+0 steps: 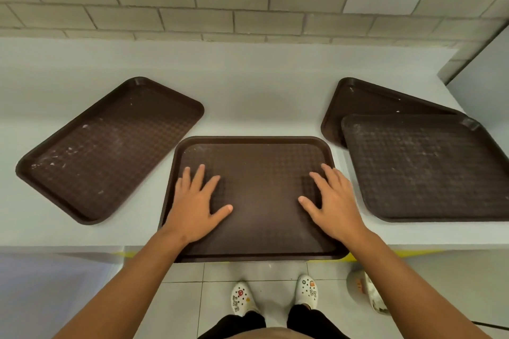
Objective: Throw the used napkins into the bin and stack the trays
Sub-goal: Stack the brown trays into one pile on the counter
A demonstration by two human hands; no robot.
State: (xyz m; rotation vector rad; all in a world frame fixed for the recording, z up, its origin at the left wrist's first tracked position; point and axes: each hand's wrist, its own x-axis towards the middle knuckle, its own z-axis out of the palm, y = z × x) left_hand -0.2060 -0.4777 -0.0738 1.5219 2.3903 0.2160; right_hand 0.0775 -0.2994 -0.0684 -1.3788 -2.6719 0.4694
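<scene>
Both hands are lying flat on the middle tray point(256, 151): my left hand point(197, 201) is pressing its left half and my right hand point(334, 201) its right half, fingers spread wide and straight, gripping nothing. That brown tray is sitting at the front of the white desk point(248, 85), its near edge sticking out past the desk's lip above my white clogs point(243, 297). I am seeing no napkins on any tray, so I am judging the binning part done and the stacking as what is left. To my left, another brown tray point(110, 148) is lying at an angle, apart from the middle one. To my right, two more are overlapping, the front right tray point(424, 168) resting on top of the rear right tray point(366, 99), and they are not squared to each other. A pale bag-like object point(371, 292) is sitting on the floor at my right; whether it is the bin I cannot tell. What I am worrying about is the overhang: if I am leaning weight on the near edge, the tray could tip or slide off the desk. Stacking onto the skewed pair without first squaring them could also leave a crooked pile that slips.
</scene>
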